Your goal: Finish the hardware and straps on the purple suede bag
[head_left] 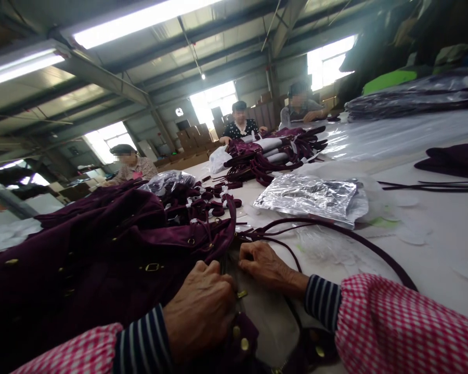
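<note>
A dark purple bag [244, 324] with gold-coloured fittings lies in front of me, its pale lining showing. My left hand [205, 306] is closed at its left edge, with the fingertips hidden from view. On the far side, my right hand [271, 267] is curled, thumb against fingers, at the edge of the bag. Whatever is between those fingers is too small to make out. A long purple strap [354, 239] arcs over the table beyond my right wrist. To the left of my hands, a heap of purple bags [113, 244] with buckles and eyelets spreads out.
A shiny plastic packet [308, 195] lies beyond my right hand on the white table [448, 239]. Small rolled purple straps [214, 205] and a pile of purple pieces [273, 150] sit farther off. Wrapped goods [413, 96] are stacked at the right. Several co-workers sit across the table.
</note>
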{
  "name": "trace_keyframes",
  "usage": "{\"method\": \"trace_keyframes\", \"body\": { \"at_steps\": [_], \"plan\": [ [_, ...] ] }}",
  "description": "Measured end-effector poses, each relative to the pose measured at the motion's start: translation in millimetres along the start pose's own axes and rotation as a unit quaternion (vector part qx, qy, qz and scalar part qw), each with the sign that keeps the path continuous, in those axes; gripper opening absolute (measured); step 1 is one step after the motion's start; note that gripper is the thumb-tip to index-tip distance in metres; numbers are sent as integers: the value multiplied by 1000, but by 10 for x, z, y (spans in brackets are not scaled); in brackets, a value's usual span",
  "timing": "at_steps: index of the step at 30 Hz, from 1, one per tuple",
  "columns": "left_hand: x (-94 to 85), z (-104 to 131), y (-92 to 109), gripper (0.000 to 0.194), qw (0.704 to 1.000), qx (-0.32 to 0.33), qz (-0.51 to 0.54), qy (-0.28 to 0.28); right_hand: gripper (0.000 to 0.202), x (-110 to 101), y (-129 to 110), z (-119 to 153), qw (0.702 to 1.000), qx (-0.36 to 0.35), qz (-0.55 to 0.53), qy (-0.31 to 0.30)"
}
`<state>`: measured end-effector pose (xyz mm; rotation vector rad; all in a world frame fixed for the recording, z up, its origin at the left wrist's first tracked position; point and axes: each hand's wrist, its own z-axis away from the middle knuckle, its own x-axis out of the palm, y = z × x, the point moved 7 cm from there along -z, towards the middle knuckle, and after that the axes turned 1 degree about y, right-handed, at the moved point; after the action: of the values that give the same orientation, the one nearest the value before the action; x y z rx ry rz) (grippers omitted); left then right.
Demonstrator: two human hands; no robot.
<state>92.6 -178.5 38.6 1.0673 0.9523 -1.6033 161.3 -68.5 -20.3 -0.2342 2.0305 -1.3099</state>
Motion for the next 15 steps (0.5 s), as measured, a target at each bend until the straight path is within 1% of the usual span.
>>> {"method": "trace_keyframes", "body": {
  "at_steps": [1, 2, 5, 6, 7, 8, 12, 13, 15],
  "plan": [
    [10, 40, -13, 11, 1000, 0, -3, 1, 15, -2, -3, 8, 1000, -6, -6, -3],
    [24, 74, -30, 8, 1000, -2, -2, 7, 14, -5, -8, 19, 1000, -13, -13, -7],
    [94, 117, -85, 36, 998, -29, 22, 51, 10, -19, -19, 57, 999, -21, -27, -15],
    [121, 110, -94, 42, 996, -39, 28, 72, 9, -27, -20, 71, 999, -17, -29, -15],
    [149, 95, -94, 43, 994, -44, 30, 93, 9, -35, -20, 83, 999, -12, -30, -14],
    [176, 73, -86, 40, 992, -45, 30, 110, 9, -41, -18, 94, 999, -5, -32, -12],
    [284, -21, -83, 15, 986, -24, 24, 163, 8, -60, -15, 113, 998, -5, -67, -8],
    [310, -34, -105, 14, 983, -14, 21, 184, 8, -67, -8, 116, 997, -8, -77, -6],
    [358, -38, -142, 18, 969, 30, 4, 246, 7, -83, 14, 125, 996, -9, -92, -4]
  ]
}}
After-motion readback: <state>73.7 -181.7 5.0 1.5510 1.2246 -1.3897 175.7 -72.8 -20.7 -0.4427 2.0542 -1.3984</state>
